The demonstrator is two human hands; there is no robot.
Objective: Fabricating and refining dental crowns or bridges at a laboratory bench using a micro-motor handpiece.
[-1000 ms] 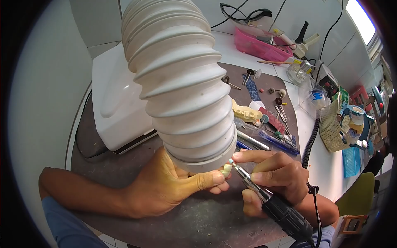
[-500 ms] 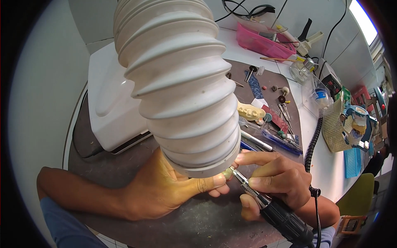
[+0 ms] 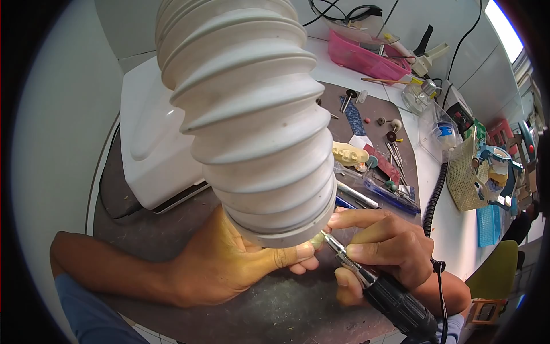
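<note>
My right hand (image 3: pixel 392 246) grips a rotary handpiece (image 3: pixel 395 301) like a pen. Its metal nose points up and left, and its black body slopes toward the lower right. Between the thumb and fingers of my left hand (image 3: pixel 235 266) is a small pale greenish piece (image 3: pixel 317 239), at the handpiece's tip. A wide white ribbed hose (image 3: pixel 258 143) hangs right over this spot. It hides part of my left fingers and some of the piece. Whether the tip touches the piece is too small to tell.
A white machine housing (image 3: pixel 152 137) stands left of the hose. Right of it lie a cream dental model (image 3: pixel 349 153), several burs and sandpaper strips on the brown mat (image 3: pixel 372 97). Behind are a pink basket (image 3: pixel 366 57) and glass bottle (image 3: pixel 416 97). A coiled black cord (image 3: pixel 433 198) runs along the right.
My right hand and the handpiece have shifted very slightly to the right. The left hand stays in place with the small piece.
</note>
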